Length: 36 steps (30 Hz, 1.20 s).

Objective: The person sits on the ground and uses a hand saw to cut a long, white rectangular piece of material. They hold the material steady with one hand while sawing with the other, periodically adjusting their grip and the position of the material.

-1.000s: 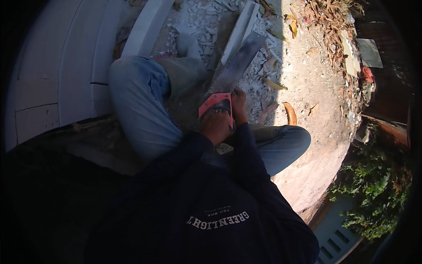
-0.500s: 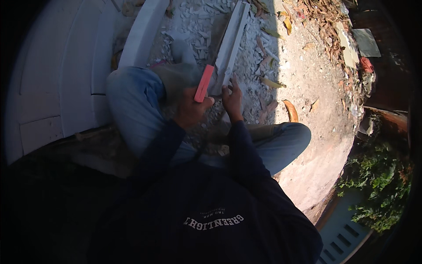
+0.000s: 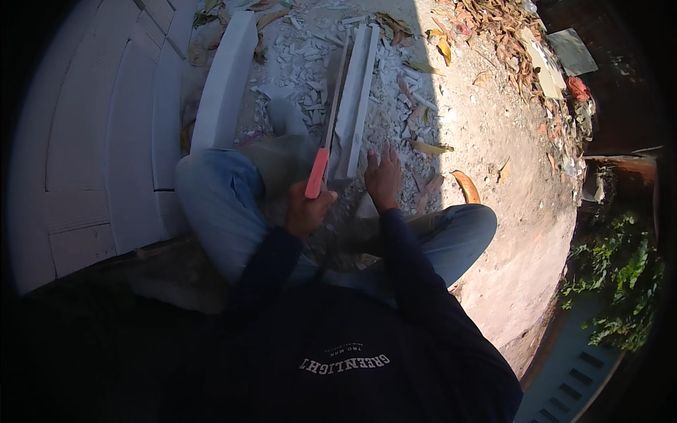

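Observation:
My left hand [image 3: 305,211] grips the red handle [image 3: 317,171] of a handsaw, whose blade is seen nearly edge-on, alongside a long white grooved strip [image 3: 358,99] lying among white rubble. Fingers spread, my right hand [image 3: 383,182] is beside the strip's near end, holding nothing; whether its fingertips touch the rubble I cannot tell.
My bent legs in jeans [image 3: 218,211] frame the work. At left are a white beam [image 3: 222,88] and white panels [image 3: 77,155]. At right lie sunlit concrete [image 3: 508,240], dry leaves [image 3: 479,21], a pale board [image 3: 571,49] and green plants [image 3: 620,275].
The saw has turned from flat-on to edge-on and moved left with my left hand. My right hand, earlier at the blade, is now open beside the strip. The view has shifted slightly.

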{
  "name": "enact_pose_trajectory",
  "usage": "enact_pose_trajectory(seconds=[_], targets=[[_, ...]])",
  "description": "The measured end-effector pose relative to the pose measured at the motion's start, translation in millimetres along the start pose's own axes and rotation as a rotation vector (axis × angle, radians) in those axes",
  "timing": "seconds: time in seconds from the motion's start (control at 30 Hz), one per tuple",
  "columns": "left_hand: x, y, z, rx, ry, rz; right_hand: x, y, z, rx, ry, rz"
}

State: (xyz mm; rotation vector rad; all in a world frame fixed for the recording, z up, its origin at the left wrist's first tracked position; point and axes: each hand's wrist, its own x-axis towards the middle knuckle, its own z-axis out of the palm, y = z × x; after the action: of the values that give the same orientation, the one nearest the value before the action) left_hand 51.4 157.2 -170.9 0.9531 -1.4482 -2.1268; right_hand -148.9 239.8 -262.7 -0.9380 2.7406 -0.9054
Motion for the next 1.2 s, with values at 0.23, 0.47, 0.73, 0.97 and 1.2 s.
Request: enact_pose_trajectory(seconds=[0.23, 0.47, 0.73, 0.97, 1.2], targets=[[76, 15, 33, -0.058, -0.067, -0.106, -33, -11, 49, 0.516, -0.042, 0.047], [147, 0, 42, -0.005, -0.042, -0.126, -34, -8, 56, 0.432, -0.034, 0.034], [152, -3, 39, -0.133, -0.184, -0.129, -35, -8, 49, 0.438, -0.020, 0.077], [152, 4, 60, 0.805, 0.243, 0.486, -32, -10, 47, 0.400, -0.105, 0.145], [92, 110, 29, 0.768, 0.182, 0.614, -36, -9, 55, 0.415, -0.086, 0.077]])
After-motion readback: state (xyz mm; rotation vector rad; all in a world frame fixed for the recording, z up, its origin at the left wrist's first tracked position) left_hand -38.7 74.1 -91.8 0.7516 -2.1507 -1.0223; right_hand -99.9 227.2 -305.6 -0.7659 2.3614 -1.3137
